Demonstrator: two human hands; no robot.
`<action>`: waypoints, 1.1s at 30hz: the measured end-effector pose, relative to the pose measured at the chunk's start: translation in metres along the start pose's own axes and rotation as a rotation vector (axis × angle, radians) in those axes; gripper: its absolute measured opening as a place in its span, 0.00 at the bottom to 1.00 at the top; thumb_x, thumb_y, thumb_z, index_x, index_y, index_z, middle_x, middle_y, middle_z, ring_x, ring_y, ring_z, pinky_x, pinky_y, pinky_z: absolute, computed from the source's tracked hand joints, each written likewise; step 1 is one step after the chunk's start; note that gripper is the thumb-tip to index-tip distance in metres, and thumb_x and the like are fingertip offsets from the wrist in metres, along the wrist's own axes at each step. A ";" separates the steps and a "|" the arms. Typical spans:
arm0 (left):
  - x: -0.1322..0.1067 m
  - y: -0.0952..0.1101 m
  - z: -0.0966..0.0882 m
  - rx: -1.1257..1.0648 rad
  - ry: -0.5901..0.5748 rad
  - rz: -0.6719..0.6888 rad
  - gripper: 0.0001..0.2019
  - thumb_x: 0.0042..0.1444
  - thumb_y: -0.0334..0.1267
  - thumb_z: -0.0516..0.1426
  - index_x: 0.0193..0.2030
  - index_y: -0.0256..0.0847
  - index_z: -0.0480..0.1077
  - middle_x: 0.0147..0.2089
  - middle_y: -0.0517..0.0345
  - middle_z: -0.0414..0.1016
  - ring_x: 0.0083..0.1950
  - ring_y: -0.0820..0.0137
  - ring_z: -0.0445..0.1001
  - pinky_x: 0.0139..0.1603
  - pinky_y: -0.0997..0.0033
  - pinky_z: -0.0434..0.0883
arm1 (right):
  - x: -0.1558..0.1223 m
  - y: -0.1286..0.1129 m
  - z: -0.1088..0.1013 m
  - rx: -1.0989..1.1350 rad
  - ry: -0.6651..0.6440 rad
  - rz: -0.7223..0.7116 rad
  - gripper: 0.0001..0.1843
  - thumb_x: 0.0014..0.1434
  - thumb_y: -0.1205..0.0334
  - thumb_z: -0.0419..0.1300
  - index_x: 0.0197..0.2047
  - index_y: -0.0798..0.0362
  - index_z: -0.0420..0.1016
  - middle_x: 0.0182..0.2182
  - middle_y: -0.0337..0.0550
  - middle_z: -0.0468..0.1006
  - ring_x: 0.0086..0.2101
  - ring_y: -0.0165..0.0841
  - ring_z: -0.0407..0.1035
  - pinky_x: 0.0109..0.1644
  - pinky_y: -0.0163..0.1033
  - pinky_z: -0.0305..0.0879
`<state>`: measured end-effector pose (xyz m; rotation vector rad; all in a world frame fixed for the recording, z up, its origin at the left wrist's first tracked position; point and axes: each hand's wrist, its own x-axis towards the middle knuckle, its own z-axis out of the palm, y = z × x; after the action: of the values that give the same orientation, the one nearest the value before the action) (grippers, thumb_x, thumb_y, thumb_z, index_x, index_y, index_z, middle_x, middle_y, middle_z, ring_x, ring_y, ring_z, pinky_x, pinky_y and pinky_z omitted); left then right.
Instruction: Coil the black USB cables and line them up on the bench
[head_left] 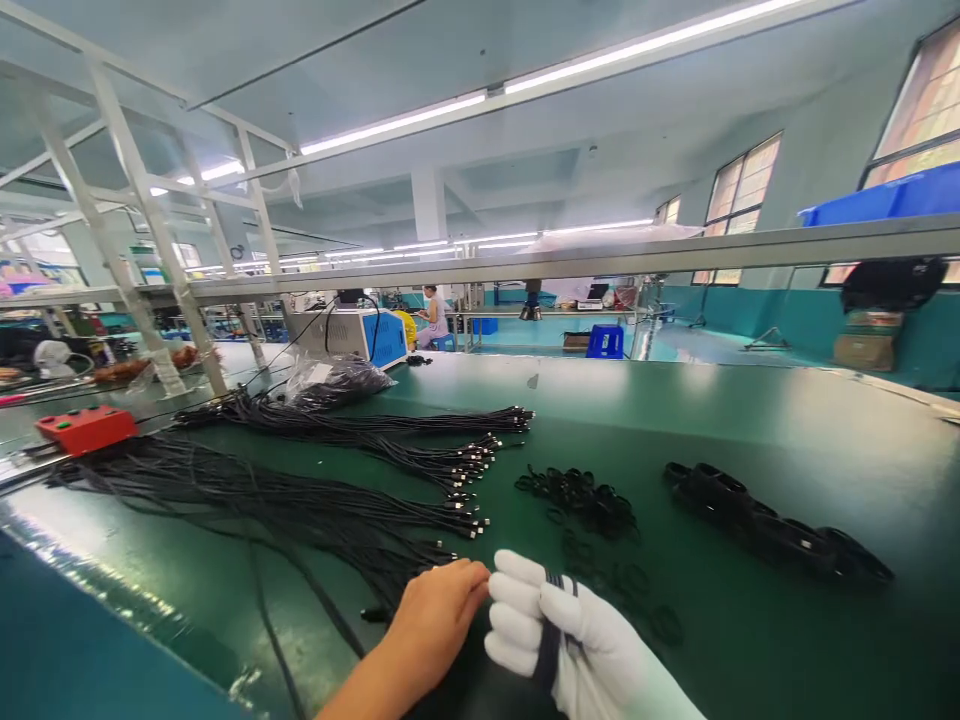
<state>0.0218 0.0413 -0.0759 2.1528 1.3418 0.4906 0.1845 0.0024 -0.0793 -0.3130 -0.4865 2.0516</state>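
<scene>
At the bottom centre, my bare left hand (441, 612) is closed, its fingertips against or just beside the gloved fingers of my right hand. Whatever it pinches, if anything, is hidden. My right hand (559, 625), in a white glove, is curled with the thumb over the fingers. A dark band (547, 655) shows across its palm, and thin black loops sit around the thumb side. Left of my hands lie bundles of black USB cables (315, 505), their metal plugs pointing right. A pile of small black loops (581, 500) lies just beyond my right hand.
Black coiled straps (772, 525) lie on the green table (615, 400) at the right. A red switch box (88, 430), a clear plastic bag (337, 382) of black items and a blue-and-white machine (384, 335) stand left. A shelf beam (525, 268) crosses ahead; another person (435, 315) sits beyond.
</scene>
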 end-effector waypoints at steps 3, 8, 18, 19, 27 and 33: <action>-0.009 0.007 0.004 0.263 0.060 -0.074 0.14 0.63 0.32 0.45 0.37 0.41 0.71 0.37 0.55 0.76 0.40 0.64 0.74 0.37 0.71 0.63 | -0.001 -0.015 -0.005 -0.037 0.174 -0.109 0.27 0.43 0.60 0.72 0.46 0.57 0.73 0.45 0.49 0.77 0.43 0.38 0.72 0.54 0.49 0.61; -0.030 0.025 0.019 0.535 0.040 -0.026 0.12 0.62 0.31 0.46 0.36 0.44 0.70 0.35 0.58 0.77 0.35 0.64 0.77 0.31 0.72 0.62 | 0.001 -0.023 -0.008 -0.045 0.253 -0.173 0.25 0.41 0.62 0.73 0.44 0.57 0.76 0.46 0.52 0.78 0.44 0.41 0.73 0.58 0.52 0.59; -0.026 0.038 -0.005 0.728 0.205 0.572 0.06 0.56 0.34 0.58 0.28 0.41 0.67 0.27 0.59 0.73 0.28 0.69 0.69 0.29 0.68 0.58 | -0.002 -0.003 -0.004 -0.265 0.200 -0.056 0.17 0.43 0.64 0.72 0.37 0.58 0.76 0.33 0.45 0.78 0.33 0.32 0.71 0.44 0.41 0.62; -0.021 0.039 -0.016 0.739 0.179 0.634 0.08 0.56 0.37 0.59 0.28 0.41 0.67 0.28 0.60 0.73 0.29 0.68 0.69 0.31 0.68 0.58 | -0.003 -0.001 -0.002 -0.276 0.127 0.011 0.15 0.44 0.64 0.72 0.34 0.60 0.75 0.30 0.43 0.75 0.31 0.29 0.68 0.41 0.39 0.62; 0.007 0.032 -0.046 0.461 -0.032 0.680 0.07 0.53 0.43 0.63 0.31 0.44 0.74 0.33 0.64 0.76 0.38 0.71 0.70 0.46 0.70 0.60 | -0.007 0.010 -0.002 -0.075 -0.201 0.318 0.19 0.44 0.63 0.70 0.33 0.60 0.66 0.22 0.32 0.57 0.23 0.22 0.56 0.29 0.30 0.50; 0.002 0.033 -0.040 -0.126 -0.241 0.286 0.03 0.50 0.30 0.60 0.27 0.41 0.74 0.29 0.63 0.70 0.31 0.73 0.66 0.33 0.74 0.62 | -0.014 0.011 -0.020 -0.148 -0.141 0.336 0.18 0.51 0.60 0.62 0.40 0.67 0.73 0.27 0.51 0.77 0.26 0.35 0.73 0.39 0.45 0.65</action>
<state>0.0227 0.0419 -0.0237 2.2263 0.8568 0.3961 0.1918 -0.0105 -0.1015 -0.3590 -0.7140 2.3795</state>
